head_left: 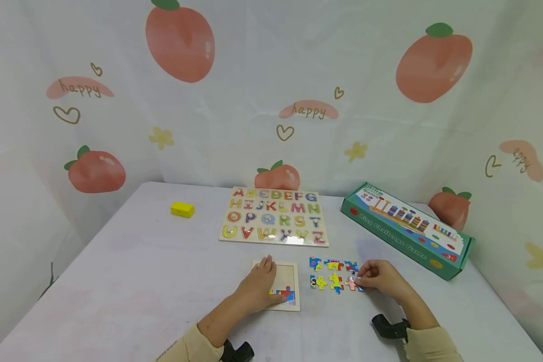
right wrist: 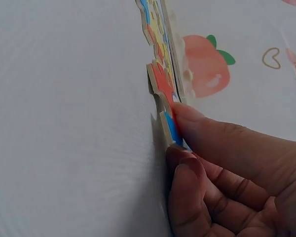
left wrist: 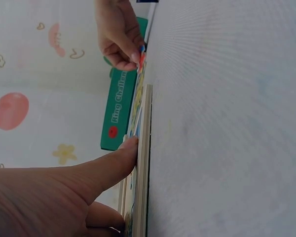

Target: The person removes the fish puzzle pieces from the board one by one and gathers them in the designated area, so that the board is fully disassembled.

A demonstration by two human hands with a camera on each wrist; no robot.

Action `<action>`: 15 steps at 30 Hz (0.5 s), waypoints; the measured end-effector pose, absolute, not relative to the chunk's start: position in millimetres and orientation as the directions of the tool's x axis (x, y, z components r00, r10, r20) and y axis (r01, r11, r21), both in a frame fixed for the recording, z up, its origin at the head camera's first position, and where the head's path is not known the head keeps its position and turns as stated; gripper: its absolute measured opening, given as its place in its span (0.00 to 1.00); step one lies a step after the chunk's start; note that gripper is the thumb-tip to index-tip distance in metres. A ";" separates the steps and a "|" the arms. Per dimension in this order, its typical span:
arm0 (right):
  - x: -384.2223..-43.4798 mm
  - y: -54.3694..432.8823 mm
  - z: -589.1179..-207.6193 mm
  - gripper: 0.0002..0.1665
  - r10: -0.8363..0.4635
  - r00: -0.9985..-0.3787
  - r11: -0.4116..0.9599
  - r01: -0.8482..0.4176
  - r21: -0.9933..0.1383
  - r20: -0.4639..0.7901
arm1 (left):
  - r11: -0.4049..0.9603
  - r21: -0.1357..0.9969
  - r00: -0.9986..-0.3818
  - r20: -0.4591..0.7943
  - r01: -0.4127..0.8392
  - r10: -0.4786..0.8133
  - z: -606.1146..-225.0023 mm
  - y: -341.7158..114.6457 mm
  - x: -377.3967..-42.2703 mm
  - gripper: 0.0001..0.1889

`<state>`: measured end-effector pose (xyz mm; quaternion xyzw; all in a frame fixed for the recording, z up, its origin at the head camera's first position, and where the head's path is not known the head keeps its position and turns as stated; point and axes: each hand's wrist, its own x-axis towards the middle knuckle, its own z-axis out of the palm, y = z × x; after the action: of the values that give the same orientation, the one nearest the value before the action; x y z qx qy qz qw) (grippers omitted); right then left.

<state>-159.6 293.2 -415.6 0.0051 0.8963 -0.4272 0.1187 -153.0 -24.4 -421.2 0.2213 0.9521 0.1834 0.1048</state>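
My right hand (head_left: 385, 278) pinches a red and blue jigsaw puzzle piece (right wrist: 161, 84) between thumb and fingers. In the right wrist view one end of this piece is tilted up off the cloth. Several other puzzle pieces (head_left: 334, 264) lie in two rows just left of that hand. My left hand (head_left: 255, 287) rests on a small wooden puzzle tray (head_left: 295, 274), fingers stretched toward its far edge. Its thumb presses near some fitted pieces (head_left: 290, 291) in the tray's near right corner. The hand hides the tray's left part.
Behind the tray lies a wooden alphabet board (head_left: 273, 241) with colourful letters. A green Ring Challenge Game box (head_left: 402, 231) sits at the back right. A yellow block (head_left: 182, 209) stands at the back left. A white cloth (head_left: 131, 281) covers the table; a printed curtain (head_left: 235, 100) hangs behind.
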 end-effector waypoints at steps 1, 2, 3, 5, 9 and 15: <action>-159.7 292.6 -415.3 0.15 -0.088 -0.972 0.636 0.113 -0.763 -0.217 | 0.835 0.396 -0.880 -0.118 0.383 0.459 -421.2 -24.6 -153.0 0.45; -159.7 291.9 -414.8 0.15 -0.087 -0.973 0.640 0.111 -0.760 -0.215 | 0.835 0.396 -0.881 -0.118 0.382 0.459 -421.2 -24.8 -152.9 0.44; -159.8 291.4 -414.5 0.15 -0.090 -0.973 0.644 0.105 -0.758 -0.211 | 0.835 0.394 -0.881 -0.117 0.383 0.459 -421.1 -24.9 -152.9 0.44; -159.9 290.4 -413.7 0.15 -0.086 -0.975 0.652 0.101 -0.751 -0.205 | 0.836 0.392 -0.881 -0.116 0.384 0.459 -420.9 -25.0 -153.1 0.44; -159.1 288.9 -413.0 0.15 -0.083 -0.979 0.681 0.081 -0.727 -0.186 | 0.835 0.391 -0.879 -0.117 0.388 0.463 -420.5 -24.6 -153.3 0.45; -159.5 285.3 -414.1 0.17 -0.055 -0.984 0.720 0.078 -0.689 -0.170 | 0.838 0.385 -0.879 -0.121 0.386 0.460 -421.5 -24.4 -153.4 0.45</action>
<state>-159.5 285.3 -414.1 0.0063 0.9231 -0.3739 0.0893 -153.4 -24.4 -421.5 0.2220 0.9530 0.1774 0.1048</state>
